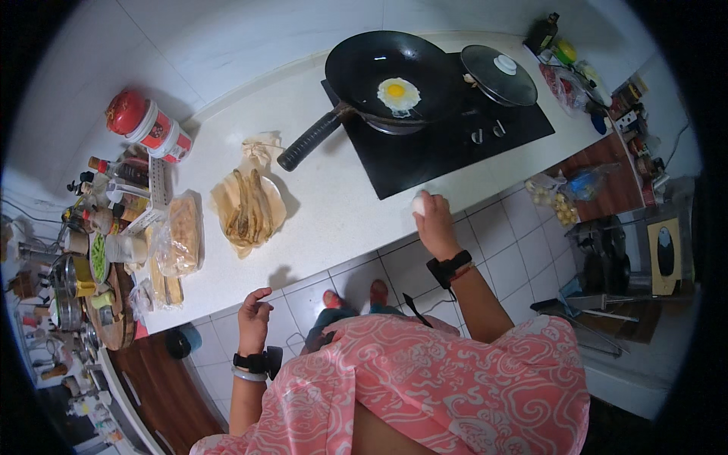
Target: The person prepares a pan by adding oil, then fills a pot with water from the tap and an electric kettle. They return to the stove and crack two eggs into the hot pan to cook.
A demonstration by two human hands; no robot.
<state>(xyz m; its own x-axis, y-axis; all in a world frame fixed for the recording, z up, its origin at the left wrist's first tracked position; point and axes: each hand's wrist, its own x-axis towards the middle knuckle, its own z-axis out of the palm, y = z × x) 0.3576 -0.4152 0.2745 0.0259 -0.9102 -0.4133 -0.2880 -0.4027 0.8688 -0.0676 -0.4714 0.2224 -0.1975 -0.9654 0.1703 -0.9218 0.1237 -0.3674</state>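
A white egg [419,205] is in my right hand [435,222], at the counter's front edge below the black cooktop [455,151]. My left hand [255,313] hangs in front of the counter with fingers partly curled and nothing in it. On the cooktop's left burner sits a black wok [364,68], its handle [310,141] pointing toward the lower left. A fried egg [399,96] with a whole yellow yolk lies in it. Left of the handle, brown fried strips [247,210] rest on paper over a plate.
A glass lid [495,74] with a white knob covers the right burner area. Bagged bread-like food [183,233], a white basket of bottles [151,196] and a wooden board [116,313] stand at left. Red-and-white tubs [156,133] are near the wall. Bagged produce [560,199] lies right.
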